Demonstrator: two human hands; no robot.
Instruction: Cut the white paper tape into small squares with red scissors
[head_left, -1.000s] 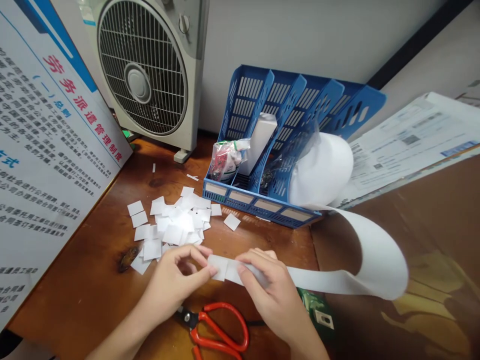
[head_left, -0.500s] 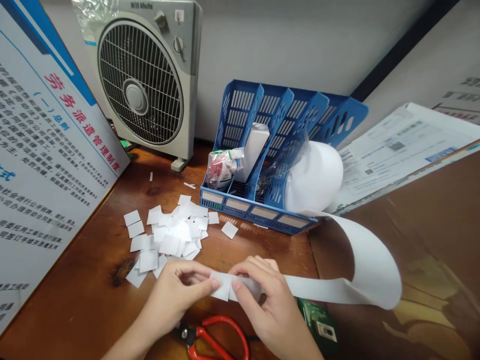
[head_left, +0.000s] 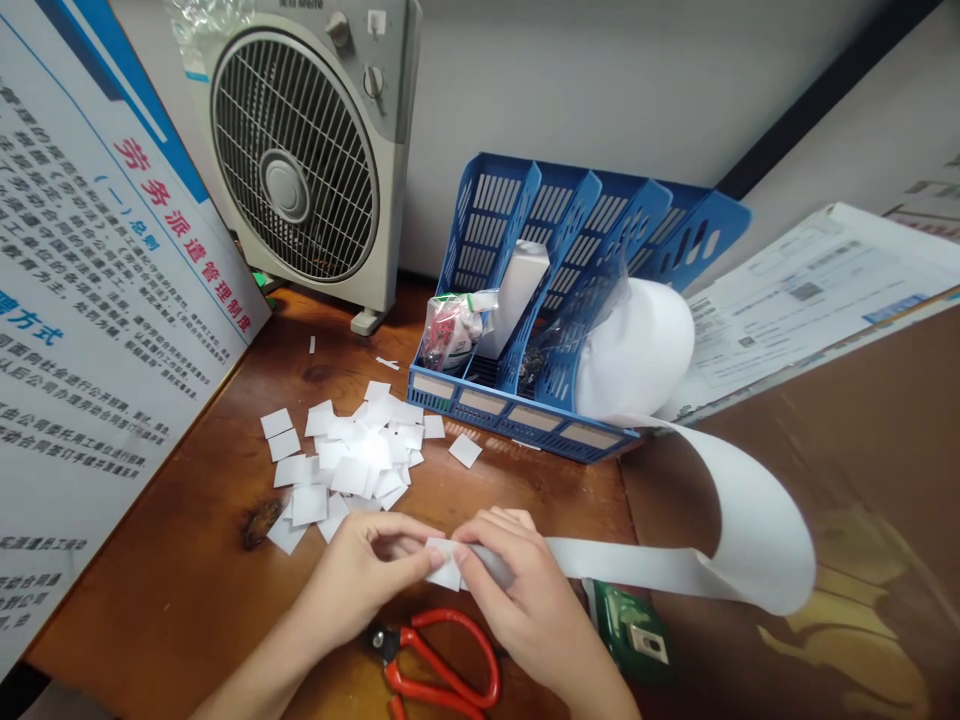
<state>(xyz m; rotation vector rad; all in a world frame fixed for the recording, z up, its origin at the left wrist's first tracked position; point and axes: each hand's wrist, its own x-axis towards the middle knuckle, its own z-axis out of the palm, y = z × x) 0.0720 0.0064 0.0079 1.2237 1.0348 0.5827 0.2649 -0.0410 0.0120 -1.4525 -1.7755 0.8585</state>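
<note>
Between thumb and fingers, my left hand [head_left: 364, 570] pinches a small white paper square [head_left: 442, 572]. My right hand [head_left: 517, 580] is closed on the end of a white paper strip [head_left: 630, 562], right against the square. Whether square and strip are joined is hidden by the fingertips. The strip runs right, then curls back up to a large white roll [head_left: 641, 350]. Just below my hands lie red-handled scissors [head_left: 491, 665], their blades mostly hidden by my left wrist. A loose pile of white paper squares [head_left: 367, 450] is spread beyond my left hand.
Behind the pile stands a blue file rack [head_left: 525, 420] holding the roll, a white box [head_left: 517, 290] and a plastic bag [head_left: 450, 335]. A box fan [head_left: 292, 190] stands back left, a printed board [head_left: 112, 330] at left. A green object [head_left: 626, 620] lies beside my right wrist.
The view has shifted slightly, so the background sits farther right. My hands have drawn a little closer together, and less of the square shows between them.
</note>
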